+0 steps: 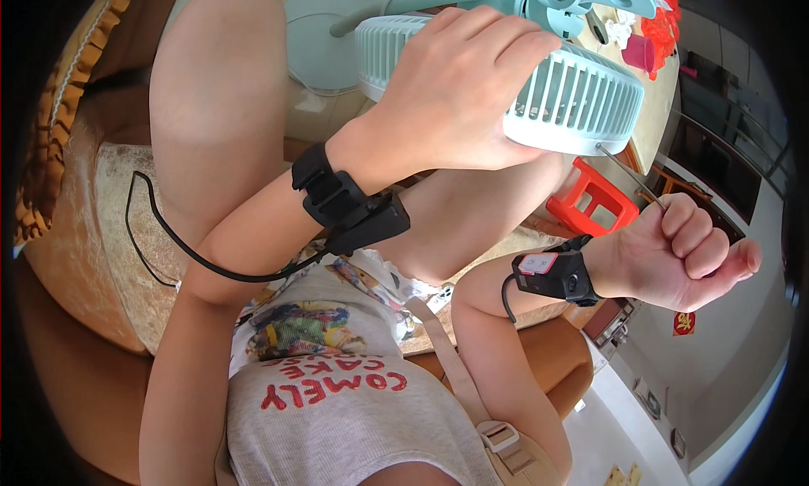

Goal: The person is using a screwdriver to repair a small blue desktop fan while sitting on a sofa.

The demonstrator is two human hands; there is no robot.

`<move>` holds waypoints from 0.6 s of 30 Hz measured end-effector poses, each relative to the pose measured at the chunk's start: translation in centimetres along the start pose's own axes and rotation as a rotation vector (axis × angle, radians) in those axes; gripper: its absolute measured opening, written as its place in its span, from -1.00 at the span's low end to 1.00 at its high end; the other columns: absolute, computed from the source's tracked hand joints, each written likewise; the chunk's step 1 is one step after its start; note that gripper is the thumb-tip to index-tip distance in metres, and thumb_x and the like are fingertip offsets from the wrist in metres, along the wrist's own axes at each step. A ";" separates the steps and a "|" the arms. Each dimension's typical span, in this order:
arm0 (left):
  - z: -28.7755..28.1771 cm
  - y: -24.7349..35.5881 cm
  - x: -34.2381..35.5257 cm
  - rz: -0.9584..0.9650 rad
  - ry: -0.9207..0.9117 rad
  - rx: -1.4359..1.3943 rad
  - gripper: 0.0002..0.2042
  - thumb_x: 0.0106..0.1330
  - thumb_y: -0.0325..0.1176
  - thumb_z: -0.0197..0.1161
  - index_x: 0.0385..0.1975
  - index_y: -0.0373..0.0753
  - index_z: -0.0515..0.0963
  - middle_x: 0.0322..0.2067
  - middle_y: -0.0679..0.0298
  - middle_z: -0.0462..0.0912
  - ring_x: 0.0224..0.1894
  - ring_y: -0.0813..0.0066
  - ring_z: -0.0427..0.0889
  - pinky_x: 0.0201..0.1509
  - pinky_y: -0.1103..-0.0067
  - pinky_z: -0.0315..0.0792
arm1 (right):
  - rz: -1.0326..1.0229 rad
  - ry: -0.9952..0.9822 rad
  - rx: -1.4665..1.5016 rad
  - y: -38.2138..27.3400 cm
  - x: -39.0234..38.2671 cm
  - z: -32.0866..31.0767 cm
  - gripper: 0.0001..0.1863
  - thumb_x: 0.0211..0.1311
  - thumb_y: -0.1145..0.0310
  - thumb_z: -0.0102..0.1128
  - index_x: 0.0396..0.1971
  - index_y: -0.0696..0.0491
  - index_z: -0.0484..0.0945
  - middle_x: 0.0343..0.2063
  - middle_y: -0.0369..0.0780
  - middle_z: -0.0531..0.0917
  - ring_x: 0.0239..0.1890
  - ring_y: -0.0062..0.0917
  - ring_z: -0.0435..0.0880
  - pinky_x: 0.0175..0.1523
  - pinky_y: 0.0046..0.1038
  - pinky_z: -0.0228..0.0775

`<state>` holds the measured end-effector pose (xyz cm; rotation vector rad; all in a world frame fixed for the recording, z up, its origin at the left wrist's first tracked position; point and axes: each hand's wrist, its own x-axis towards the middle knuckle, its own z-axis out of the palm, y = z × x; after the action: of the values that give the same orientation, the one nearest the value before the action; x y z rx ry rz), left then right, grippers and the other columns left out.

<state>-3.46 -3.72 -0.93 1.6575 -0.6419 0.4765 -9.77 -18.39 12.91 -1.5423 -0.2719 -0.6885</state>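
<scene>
A light-blue electric fan (581, 90) with a slatted round cage is held across my lap near the top of the view. My left hand (463, 90) is wrapped over the cage, fingers curled around its far side. My right hand (683, 254) is a closed fist to the right, around a screwdriver (628, 170). Only the thin metal shaft shows; the fist hides its handle. The shaft's tip meets the cage's near rim at a small hole. Behind the cage lie the fan's light-blue neck and its round base (324, 23).
A red plastic stool (594, 200) stands beyond my knee. On a table (661, 98) at the upper right are a pink cup (639, 52), a red plastic bag (663, 23) and crumpled white tissue. Black devices with cables are strapped to both wrists. A brown sofa lies beneath me.
</scene>
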 end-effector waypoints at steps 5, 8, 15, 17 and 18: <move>0.1 -0.1 0.0 0.005 0.009 0.004 -0.39 -0.44 -0.19 0.45 -0.23 -0.19 0.47 -0.33 0.31 0.52 -0.29 0.35 0.50 -0.22 0.46 0.35 | -0.020 0.024 0.037 0.1 -0.2 0.6 -0.78 0.37 0.26 -0.31 -0.32 -0.03 0.38 -0.89 -0.50 0.06 -0.86 -0.80 -0.15 -0.75 -0.71 -0.28; -0.1 -0.1 0.1 0.019 0.005 0.010 -0.40 -0.43 -0.18 0.45 -0.23 -0.19 0.47 -0.34 0.31 0.52 -0.28 0.36 0.50 -0.23 0.46 0.35 | 0.005 0.045 0.142 0.2 0.0 0.8 -0.76 0.34 0.27 -0.27 -0.43 -0.03 0.40 -0.90 -0.51 0.01 -0.85 -0.80 -0.19 -0.75 -0.71 -0.29; -0.6 -0.2 0.2 0.050 -0.016 0.022 -0.41 -0.40 -0.14 0.46 -0.24 -0.18 0.47 -0.35 0.30 0.52 -0.29 0.34 0.50 -0.20 0.46 0.36 | 0.082 -0.192 0.270 0.3 0.2 -0.4 -0.70 0.39 0.12 -0.37 -0.33 -0.07 0.36 -0.91 -0.49 0.09 -0.88 -0.80 -0.15 -0.78 -0.71 -0.29; -0.5 -0.3 0.6 0.069 -0.021 0.030 -0.40 -0.40 -0.13 0.47 -0.25 -0.18 0.47 -0.36 0.29 0.53 -0.29 0.33 0.50 -0.20 0.46 0.37 | 0.094 -0.286 0.367 0.6 0.6 -0.8 -0.67 0.40 0.04 -0.43 -0.25 -0.11 0.32 -0.90 -0.47 0.15 -0.88 -0.78 -0.13 -0.79 -0.69 -0.27; -0.4 -0.4 0.6 0.047 -0.079 0.048 -0.38 -0.39 -0.13 0.49 -0.21 -0.19 0.46 -0.31 0.26 0.54 -0.27 0.29 0.52 -0.19 0.45 0.39 | 0.080 -0.284 0.366 0.5 0.5 -1.0 -0.67 0.40 0.04 -0.43 -0.25 -0.11 0.32 -0.90 -0.47 0.15 -0.88 -0.78 -0.13 -0.79 -0.69 -0.27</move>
<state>-2.75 -3.38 -0.73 1.7166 -0.7333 0.4654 -9.31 -19.51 12.73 -1.2869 -0.5172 -0.3316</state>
